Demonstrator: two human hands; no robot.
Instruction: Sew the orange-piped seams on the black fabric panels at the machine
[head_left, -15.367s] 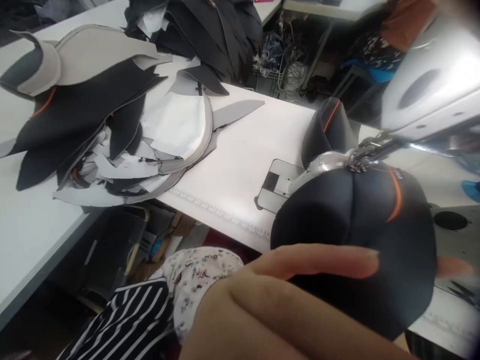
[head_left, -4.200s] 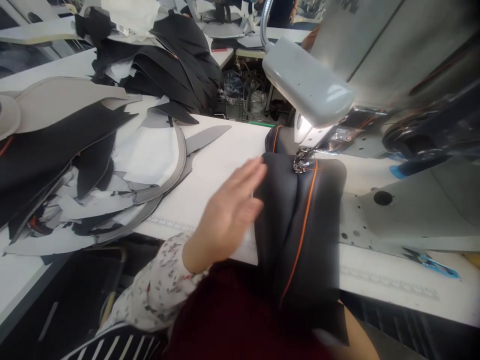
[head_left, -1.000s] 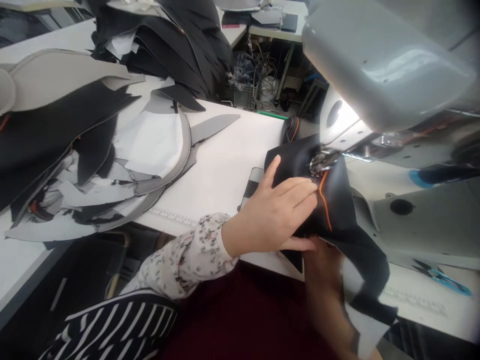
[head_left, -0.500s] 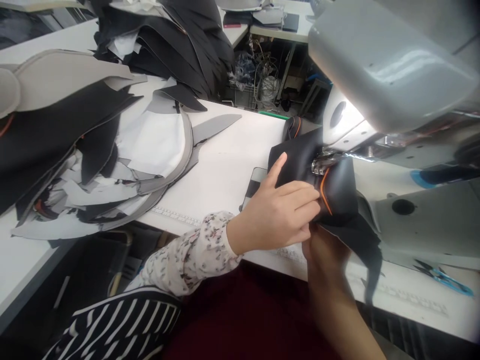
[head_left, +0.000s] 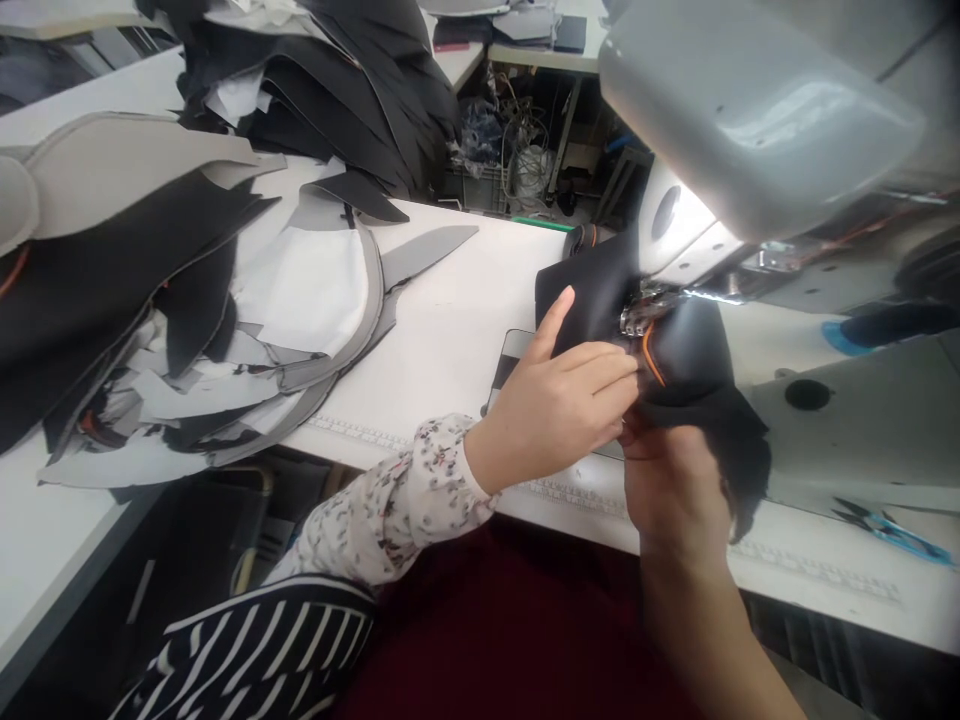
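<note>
Two hands at black fabric piece (head_left: 592, 290): left hand (head_left: 559, 410) pinching edge beside orange piping (head_left: 652, 357), one finger outstretched; right hand (head_left: 675, 475) grasping near edge, fingertips partly hidden. Piece under presser foot (head_left: 636, 318); snips (head_left: 896, 532) right of foot on white surface (head_left: 450, 300).

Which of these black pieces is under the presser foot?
The black piece that left hand and right hand touch, curved orange strip beside the presser foot; the heaped black pieces lie farther left.
</note>
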